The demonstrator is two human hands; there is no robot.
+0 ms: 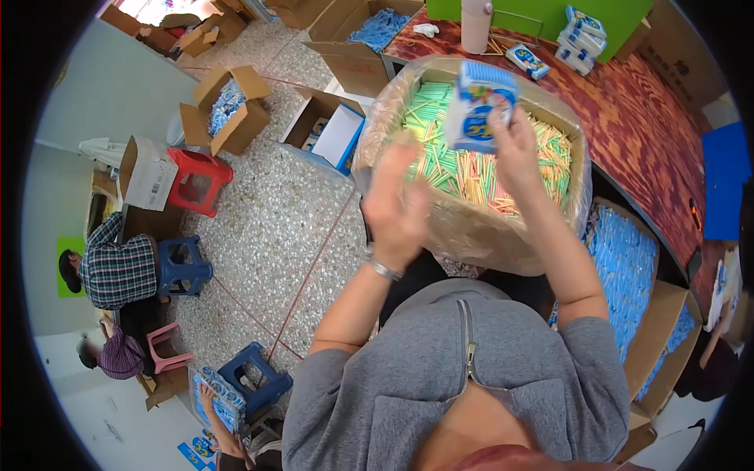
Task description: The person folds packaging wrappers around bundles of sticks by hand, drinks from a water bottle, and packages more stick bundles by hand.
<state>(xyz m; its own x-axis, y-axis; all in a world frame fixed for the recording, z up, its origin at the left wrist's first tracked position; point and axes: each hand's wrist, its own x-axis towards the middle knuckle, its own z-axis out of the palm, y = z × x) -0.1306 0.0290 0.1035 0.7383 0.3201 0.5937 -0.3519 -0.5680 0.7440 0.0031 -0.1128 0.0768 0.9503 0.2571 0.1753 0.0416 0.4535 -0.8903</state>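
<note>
A blue and white printed packet (477, 106) is held up in my right hand (514, 145), its fingers and thumb on the packet's right side. Under it stands a large box lined with clear plastic (463, 228), full of thin green, yellow, orange and pink sticks (430, 118). Nearer the box's left edge, my left hand (397, 208) is raised and blurred by motion, its fingers apart and nothing visible in it. A metal band circles my left wrist.
A red-brown patterned table (628, 125) curves behind and right, bearing a bottle (476, 27) and more packets (581, 39). Blue packets fill a box (620, 259) below right. Open cartons (242, 129), a red stool (200, 182) and blue stools (184, 267) stand left, near seated people (122, 271).
</note>
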